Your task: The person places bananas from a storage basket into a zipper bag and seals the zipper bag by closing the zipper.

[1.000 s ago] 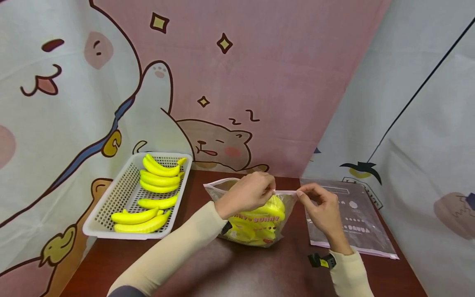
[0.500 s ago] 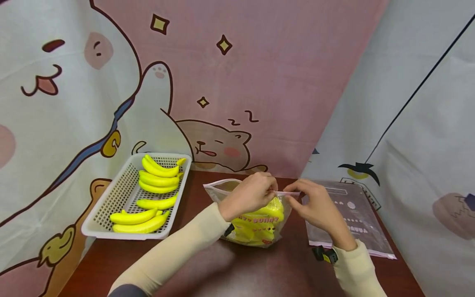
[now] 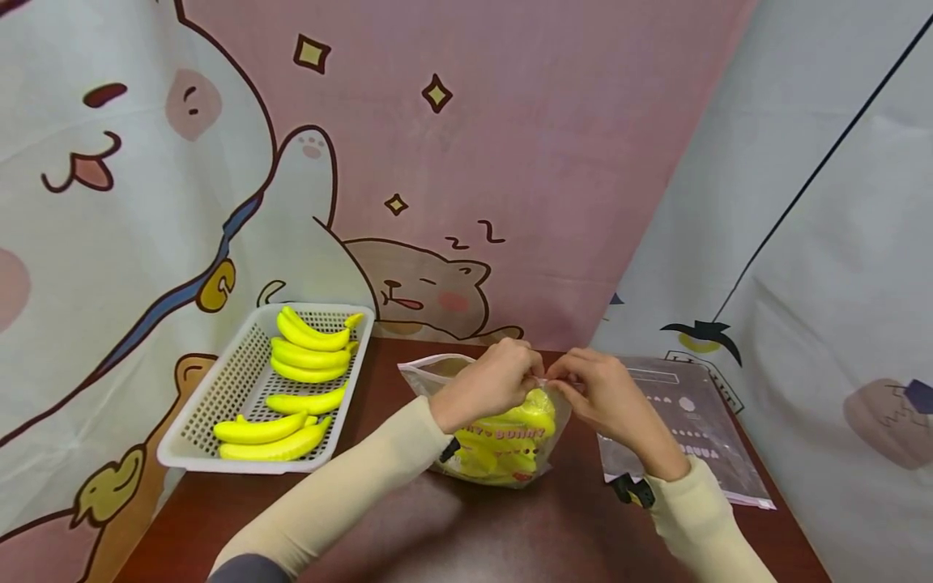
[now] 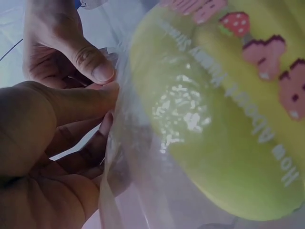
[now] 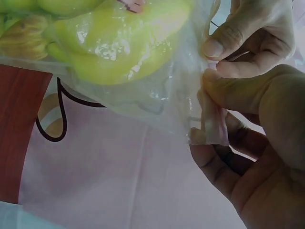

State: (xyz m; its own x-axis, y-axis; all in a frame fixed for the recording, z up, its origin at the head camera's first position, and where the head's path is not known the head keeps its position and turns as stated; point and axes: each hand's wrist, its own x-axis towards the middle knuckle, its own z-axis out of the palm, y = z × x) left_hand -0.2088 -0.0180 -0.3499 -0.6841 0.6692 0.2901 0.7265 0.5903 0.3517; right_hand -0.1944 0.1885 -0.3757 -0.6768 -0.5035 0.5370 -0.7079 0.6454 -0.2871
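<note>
A clear zip bag printed with pink letters stands upright on the table, with yellow bananas inside. My left hand pinches its top edge near the middle, thumb and fingers on the plastic. Just to the right, my right hand pinches the same edge, and the two hands nearly touch. Left of my hands the bag's mouth gapes. In the right wrist view, the right thumb presses the pink-edged strip. The zip slider cannot be made out under the fingers.
A white perforated basket at the left holds several bananas. Another printed zip bag lies flat at the right of the brown table. A cartoon-printed cloth stands behind the table.
My right hand has moved left along the bag's top edge, from its right corner to beside my left hand. My left hand stays on the edge, almost unmoved.
</note>
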